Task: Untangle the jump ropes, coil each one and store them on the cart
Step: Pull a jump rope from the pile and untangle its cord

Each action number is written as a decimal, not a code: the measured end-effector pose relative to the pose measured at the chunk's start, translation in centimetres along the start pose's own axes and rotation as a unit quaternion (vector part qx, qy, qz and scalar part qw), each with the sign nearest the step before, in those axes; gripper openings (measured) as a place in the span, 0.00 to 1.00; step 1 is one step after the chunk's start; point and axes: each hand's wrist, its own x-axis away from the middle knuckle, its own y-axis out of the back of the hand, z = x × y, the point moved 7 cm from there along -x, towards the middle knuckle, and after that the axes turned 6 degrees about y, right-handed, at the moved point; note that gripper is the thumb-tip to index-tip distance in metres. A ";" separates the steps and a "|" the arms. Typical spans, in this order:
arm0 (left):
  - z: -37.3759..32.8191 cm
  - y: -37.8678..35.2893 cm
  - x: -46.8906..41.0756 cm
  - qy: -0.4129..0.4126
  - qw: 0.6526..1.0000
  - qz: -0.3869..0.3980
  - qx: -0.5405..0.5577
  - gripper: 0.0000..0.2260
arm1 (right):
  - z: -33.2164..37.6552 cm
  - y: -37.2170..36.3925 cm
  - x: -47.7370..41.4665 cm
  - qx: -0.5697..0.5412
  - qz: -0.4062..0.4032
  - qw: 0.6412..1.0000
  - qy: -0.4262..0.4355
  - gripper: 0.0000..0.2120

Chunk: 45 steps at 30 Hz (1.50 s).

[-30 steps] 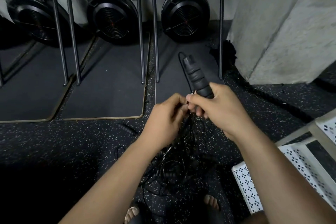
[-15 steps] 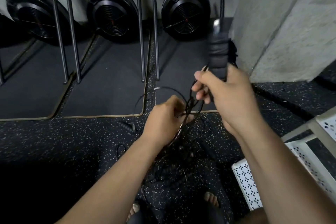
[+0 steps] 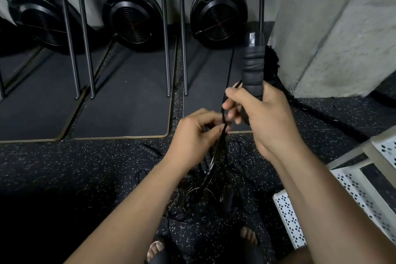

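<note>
Black wrapped handle (image 3: 254,66) is standing upright in your right hand (image 3: 267,120), which is gripping it. Just beside, your left hand (image 3: 192,137) is pinching tangled ropes (image 3: 214,167) hanging below it, the cart (image 3: 286,212) sitting right of both.

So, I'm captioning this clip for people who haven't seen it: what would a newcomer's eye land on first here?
First, the black taped handle, held upright at centre right by the right grip. Just left of it, the left grip pinches strands rising from the tangled jump ropes on the speckled floor. The white perforated cart sits at lower right.
</note>
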 end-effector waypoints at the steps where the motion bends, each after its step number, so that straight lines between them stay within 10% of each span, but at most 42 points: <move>1: 0.0 -0.1 0.0 -0.005 1.000 0.003 -0.002 0.09 | -0.2 0.1 -0.1 0.002 -0.005 1.000 -0.002 0.05; 45: -0.3 2.4 0.5 0.076 0.993 -0.023 0.086 0.08 | -2.4 -0.4 0.4 0.025 0.037 0.996 -0.083 0.04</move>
